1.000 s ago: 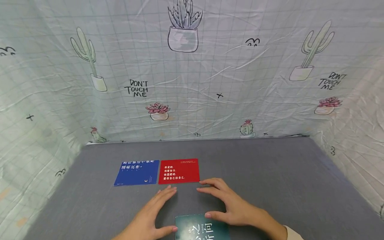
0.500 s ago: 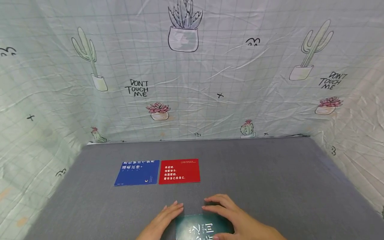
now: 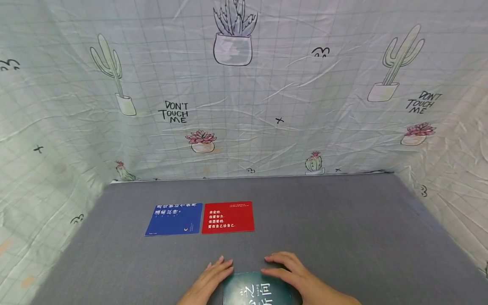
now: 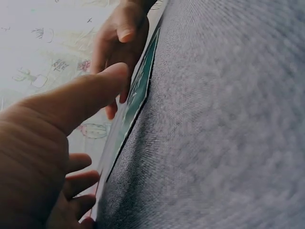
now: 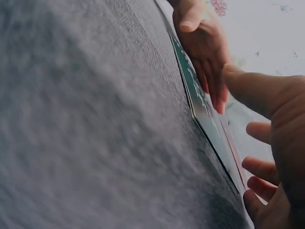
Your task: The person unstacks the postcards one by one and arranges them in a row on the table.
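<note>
A dark green card with white characters lies flat on the table, partly cut off by the head view's lower edge. My left hand is at its left side, fingers extended near the far left corner. On the right side my right hand arches its fingers near the far edge, holding nothing. In the left wrist view the card lies on the cloth beneath the raised thumb. The right wrist view shows the card between both hands. Whether fingertips touch its edges cannot be told.
Farther back lie a blue card and a red card, side by side with a narrow gap. The table has a grey cloth. A pale cactus-print curtain encloses the back and sides.
Both hands have drawn back toward the near edge, to either side of the green card. The right hand then shifted slightly right. All the cards stay in place.
</note>
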Available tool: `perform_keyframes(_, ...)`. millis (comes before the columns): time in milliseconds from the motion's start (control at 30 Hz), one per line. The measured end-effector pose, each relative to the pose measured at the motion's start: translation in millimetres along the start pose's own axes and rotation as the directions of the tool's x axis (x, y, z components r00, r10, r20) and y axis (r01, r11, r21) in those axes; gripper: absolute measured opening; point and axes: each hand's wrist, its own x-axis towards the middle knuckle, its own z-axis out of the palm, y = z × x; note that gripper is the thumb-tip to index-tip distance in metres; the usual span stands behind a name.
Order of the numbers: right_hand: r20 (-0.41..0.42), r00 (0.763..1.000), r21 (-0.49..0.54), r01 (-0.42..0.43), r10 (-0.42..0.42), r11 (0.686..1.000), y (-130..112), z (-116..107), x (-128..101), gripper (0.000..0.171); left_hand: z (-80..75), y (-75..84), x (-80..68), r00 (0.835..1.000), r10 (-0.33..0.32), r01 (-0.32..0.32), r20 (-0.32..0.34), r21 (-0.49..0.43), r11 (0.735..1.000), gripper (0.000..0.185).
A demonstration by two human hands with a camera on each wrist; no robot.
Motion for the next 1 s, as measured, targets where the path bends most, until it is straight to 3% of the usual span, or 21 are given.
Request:
perform_keyframes(200, 0.005, 0.999, -0.096, 0.041, -0.041, 0.995, 5.6, 6.3, -0.6, 0.078, 7.7, -4.3, -1.8, 1.000, 0.023, -0.019, -0.020, 0.170, 0.985, 0.079)
perform_keyframes(467, -0.016, 0.998, -0.232, 0.052, -0.057, 0.971, 6.6, 11.5, -1.4, 0.077, 12.6, -3.5, -6.1, 0.997, 0.056, -0.041, -0.048, 0.258, 0.965, 0.083)
perform_keyframes(700, -0.050, 0.994, -0.222, 0.082, -0.096, 0.972, 7.5, 15.6, 0.0, 0.070, 12.1, -9.4, -2.5, 0.993, 0.113, -0.098, -0.039, 0.271, 0.958, 0.076)
perform_keyframes(1000, -0.025, 0.999, -0.117, 0.027, -0.030, 0.993, 1.4, 15.6, -5.0, 0.077, 12.6, 0.0, -9.4, 0.999, 0.024, -0.014, -0.043, 0.221, 0.975, 0.086)
